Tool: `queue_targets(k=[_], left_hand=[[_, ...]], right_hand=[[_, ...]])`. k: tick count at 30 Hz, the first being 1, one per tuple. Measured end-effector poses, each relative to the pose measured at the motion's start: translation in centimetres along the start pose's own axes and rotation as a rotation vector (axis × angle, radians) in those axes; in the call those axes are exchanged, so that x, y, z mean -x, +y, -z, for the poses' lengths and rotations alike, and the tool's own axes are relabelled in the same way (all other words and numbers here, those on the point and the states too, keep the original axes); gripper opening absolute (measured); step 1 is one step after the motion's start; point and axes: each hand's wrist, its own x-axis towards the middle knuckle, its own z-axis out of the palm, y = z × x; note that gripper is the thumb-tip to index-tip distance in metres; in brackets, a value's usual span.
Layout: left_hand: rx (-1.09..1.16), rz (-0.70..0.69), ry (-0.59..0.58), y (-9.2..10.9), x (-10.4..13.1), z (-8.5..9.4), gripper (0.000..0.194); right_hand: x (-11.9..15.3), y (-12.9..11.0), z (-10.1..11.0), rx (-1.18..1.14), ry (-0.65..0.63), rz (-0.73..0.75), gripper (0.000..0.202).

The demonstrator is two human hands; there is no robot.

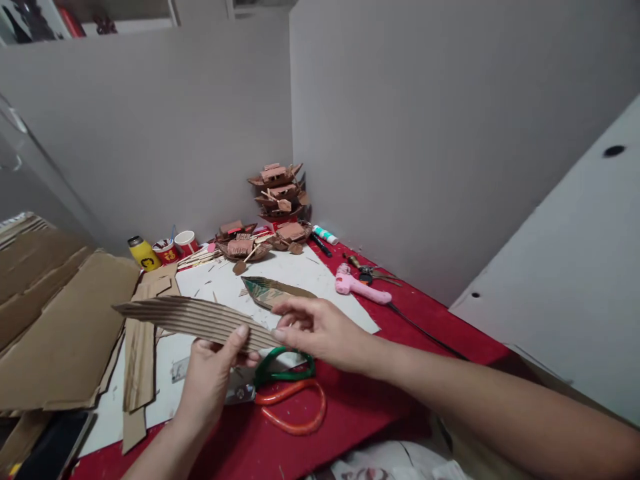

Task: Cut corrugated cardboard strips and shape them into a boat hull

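Note:
A long piece of corrugated cardboard [200,320], pointed at its left end, is held up over the table. My left hand [215,373] pinches its lower edge, thumb on top of the ridges. At the right end, the thumb and fingers of my right hand [320,333] close on it. Just behind my right hand lies a boat-shaped cardboard hull [270,291] with a green patterned side, partly hidden by that hand. Below the cardboard are scissors with one green and one orange handle [300,430]; their blades are partly covered by my left hand.
Small brown model boats [283,193] are stacked in the corner, with more in front. A pink glue gun [360,288] lies on the red cloth [425,327] at right. Cardboard sheets [65,333] fill the left. A yellow bottle [143,253] and red cups [186,244] stand behind.

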Motion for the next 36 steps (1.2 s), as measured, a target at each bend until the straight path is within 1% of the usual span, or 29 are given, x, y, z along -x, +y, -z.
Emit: queue_targets(k=[2,3,4,6,8,10,12,13,14,15,16,18,20,21,22,23,24,27,28,29,32,34,36], left_hand=[[-0.057,-0.047,-0.098,0.6,0.1,-1.0,0.031],[-0.088,-0.079,-0.129,1.0,-0.1,-1.2,0.031],[-0.121,-0.119,-0.144,1.3,-0.3,-1.3,0.029],[-0.217,-0.227,-0.128,1.8,-1.0,-1.0,0.028],[-0.363,-0.375,-0.076,1.9,-1.8,-0.6,0.029],[-0.547,-0.570,-0.045,1.5,-2.6,-0.2,0.025],[-0.669,-0.772,-0.063,0.9,-3.3,0.0,0.015],[-0.693,-0.836,-0.075,0.7,-3.7,-0.1,0.016],[-0.703,-0.866,-0.076,0.6,-3.9,-0.2,0.017],[-0.699,-0.852,-0.059,0.6,-4.1,-0.3,0.017],[-0.686,-0.800,-0.030,0.7,-4.3,-0.6,0.019],[-0.633,-0.638,0.013,1.3,-4.4,-1.1,0.031],[-0.570,-0.476,-0.027,1.9,-4.4,-1.4,0.036],[-0.558,-0.422,-0.059,2.0,-4.4,-1.6,0.037],[-0.574,-0.398,-0.078,2.1,-4.4,-1.7,0.038],[-0.613,-0.404,-0.092,2.0,-4.4,-1.7,0.037],[-0.658,-0.451,-0.098,1.8,-4.3,-1.8,0.035],[-0.756,-0.673,-0.154,1.1,-4.2,-2.0,0.025],[-0.773,-0.700,-0.156,0.9,-4.2,-2.1,0.025],[-0.791,-0.688,-0.136,0.9,-4.2,-2.3,0.027],[-0.825,-0.569,-0.054,1.2,-4.5,-2.8,0.038],[-0.823,-0.548,-0.077,1.6,-5.0,-3.0,0.041],[-0.828,-0.591,-0.131,1.6,-5.6,-3.0,0.037]], right_hand=[[-0.4,-0.1,0.0,-0.117,-0.095,-0.099,0.021],[-0.5,-0.2,0.2,-0.153,-0.122,-0.123,0.018],[-0.6,-0.2,0.4,-0.168,-0.132,-0.132,0.017],[-0.5,-0.2,1.0,-0.149,-0.123,-0.121,0.015],[-0.4,-0.1,1.5,-0.110,-0.111,-0.125,0.012],[-0.5,0.2,1.7,-0.077,-0.083,-0.131,0.010],[-0.9,0.5,1.7,-0.047,-0.038,-0.124,0.009],[-1.2,0.7,1.7,-0.031,-0.021,-0.118,0.010],[-1.5,0.8,1.8,-0.022,-0.014,-0.120,0.011],[-1.8,0.8,1.9,-0.019,-0.018,-0.130,0.012],[-2.1,0.8,2.1,-0.028,-0.037,-0.145,0.012],[-2.5,0.7,2.6,-0.070,-0.092,-0.176,0.007],[-2.9,0.4,3.1,-0.123,-0.130,-0.188,0.002],[-3.1,0.3,3.3,-0.140,-0.133,-0.186,0.004],[-3.2,0.3,3.3,-0.150,-0.125,-0.184,0.005],[-3.5,0.4,3.3,-0.151,-0.107,-0.185,0.007],[-3.7,0.5,3.2,-0.146,-0.089,-0.188,0.009],[-4.4,1.3,3.1,-0.126,-0.067,-0.201,0.012],[-4.6,1.5,3.3,-0.121,-0.085,-0.208,0.012],[-4.7,1.7,3.5,-0.114,-0.119,-0.211,0.012],[-5.0,1.6,4.6,-0.080,-0.236,-0.186,0.009],[-5.1,1.4,5.1,-0.074,-0.264,-0.158,0.008],[-5.3,1.3,5.1,-0.092,-0.246,-0.149,0.013]])
